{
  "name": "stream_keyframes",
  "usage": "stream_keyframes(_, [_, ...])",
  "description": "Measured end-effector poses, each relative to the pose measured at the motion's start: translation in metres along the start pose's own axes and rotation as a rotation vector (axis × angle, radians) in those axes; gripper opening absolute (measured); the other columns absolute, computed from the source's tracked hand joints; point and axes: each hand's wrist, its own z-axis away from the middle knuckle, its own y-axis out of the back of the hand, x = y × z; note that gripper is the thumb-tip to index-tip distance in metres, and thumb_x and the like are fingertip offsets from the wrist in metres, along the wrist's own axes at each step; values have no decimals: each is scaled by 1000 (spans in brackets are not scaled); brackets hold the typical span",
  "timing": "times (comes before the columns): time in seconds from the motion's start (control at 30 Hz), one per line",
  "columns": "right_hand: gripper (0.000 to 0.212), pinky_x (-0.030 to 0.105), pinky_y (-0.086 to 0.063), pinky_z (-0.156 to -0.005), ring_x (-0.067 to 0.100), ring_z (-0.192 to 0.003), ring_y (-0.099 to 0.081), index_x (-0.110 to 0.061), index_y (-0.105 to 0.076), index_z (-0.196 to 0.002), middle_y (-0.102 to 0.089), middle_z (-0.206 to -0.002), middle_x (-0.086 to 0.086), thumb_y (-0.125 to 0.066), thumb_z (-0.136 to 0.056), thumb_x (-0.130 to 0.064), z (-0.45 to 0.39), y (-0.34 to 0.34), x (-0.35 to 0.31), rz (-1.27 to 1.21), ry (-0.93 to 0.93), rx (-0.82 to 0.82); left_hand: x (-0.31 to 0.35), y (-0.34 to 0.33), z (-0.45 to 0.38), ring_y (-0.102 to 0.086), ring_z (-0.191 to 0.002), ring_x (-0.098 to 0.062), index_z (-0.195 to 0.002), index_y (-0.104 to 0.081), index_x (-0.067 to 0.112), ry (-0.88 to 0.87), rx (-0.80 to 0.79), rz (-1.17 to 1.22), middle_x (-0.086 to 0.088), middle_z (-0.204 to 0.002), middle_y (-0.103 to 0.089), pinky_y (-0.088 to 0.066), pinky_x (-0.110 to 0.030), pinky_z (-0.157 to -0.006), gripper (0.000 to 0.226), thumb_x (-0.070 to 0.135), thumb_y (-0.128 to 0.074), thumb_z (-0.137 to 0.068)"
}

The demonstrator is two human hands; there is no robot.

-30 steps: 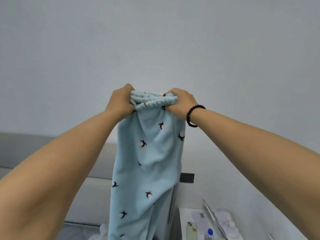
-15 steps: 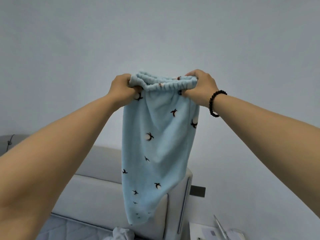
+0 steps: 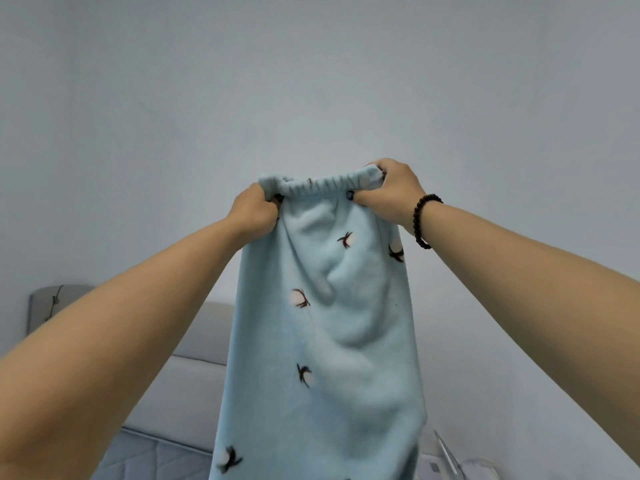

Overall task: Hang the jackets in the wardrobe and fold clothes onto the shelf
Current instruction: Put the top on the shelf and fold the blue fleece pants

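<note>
Bed, lower left: grey upholstered headboard stands against the pale wall, panelled, with a horizontal seam across it. A taller grey section at far left carries a thin dark cord hanging down its face. Below the headboard, a blue-grey quilted mattress shows a stitched diamond pattern; nothing can be made out lying on the visible strip. Lower right corner: edge of a white surface holding a few pale items, too cropped and blurred to identify.
</note>
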Motion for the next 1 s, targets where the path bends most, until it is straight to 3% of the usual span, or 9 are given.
stream_keyframes(0.17, [33, 35, -53, -86, 23, -99, -61, -13, -60, -107, -62, -101, 5, -68, -77, -4, -20, -46, 41, 15, -118, -186, -61, -28, -24, -58, -109, -27, -116, -62, 16, 135, -76, -66, -5, -115, -65, -48, -42, -96, 50, 22, -37, -73])
stream_keyframes(0.27, [24, 33, -52, -80, 22, -92, -58, -10, -61, -98, -61, -96, 4, -64, -76, 0, -27, -82, 81, 72, -157, -236, -97, -54, -36, -58, -105, -28, -114, -63, 9, 193, -112, -88, -9, -112, -65, -47, -37, -87, 35, 10, -43, -86])
stream_keyframes(0.37, [14, 24, -47, -65, 18, -83, -54, -11, -58, -85, -58, -87, 0, -60, -77, 0, -41, -107, 105, 54, -144, -170, -117, -79, -53, -53, -98, -26, -122, -55, 3, 255, -7, -93, -13, -118, -61, -40, -34, -79, 32, 13, -43, -95])
stream_keyframes(0.47, [21, 27, -51, -75, 19, -91, -58, -11, -63, -96, -64, -96, 2, -60, -78, -1, -65, -117, 102, -35, -74, -58, -107, -86, -74, -54, -108, -31, -129, -42, 1, 324, 189, -25, -15, -125, -55, -43, -37, -85, 37, 18, -40, -97])
stream_keyframes(0.57, [24, 31, -53, -84, 18, -95, -61, -13, -65, -99, -66, -98, 1, -62, -78, -4, -87, -114, 84, -104, 0, 12, -89, -74, -98, -51, -100, -23, -127, -40, 4, 281, 340, 57, -8, -120, -53, -41, -33, -85, 32, 16, -37, -97])
stream_keyframes(0.7, [22, 38, -54, -88, 22, -98, -63, -13, -65, -96, -68, -98, 4, -66, -76, -4, -97, -97, 63, -160, 57, 74, -69, -52, -110, -45, -92, -15, -124, -46, 7, 163, 409, 151, 2, -106, -48, -35, -25, -79, 27, 15, -39, -99])
stream_keyframes(0.83, [27, 38, -55, -89, 19, -101, -65, -21, -67, -95, -69, -104, 4, -72, -73, -7, -75, -84, 49, -242, 59, 43, -69, -32, -93, -52, -88, -15, -116, -53, 10, 96, 370, 248, 3, -102, -57, -41, -25, -75, 23, 18, -45, -96])
stream_keyframes(1.0, [33, 36, -57, -87, 20, -95, -68, -14, -67, -102, -71, -100, 8, -74, -72, -1, -14, -77, 36, -352, -43, -72, -88, -3, -24, -49, -68, -9, -90, -58, 7, -2, 177, 354, 2, -75, -53, -44, -22, -65, 11, 3, -48, -88])
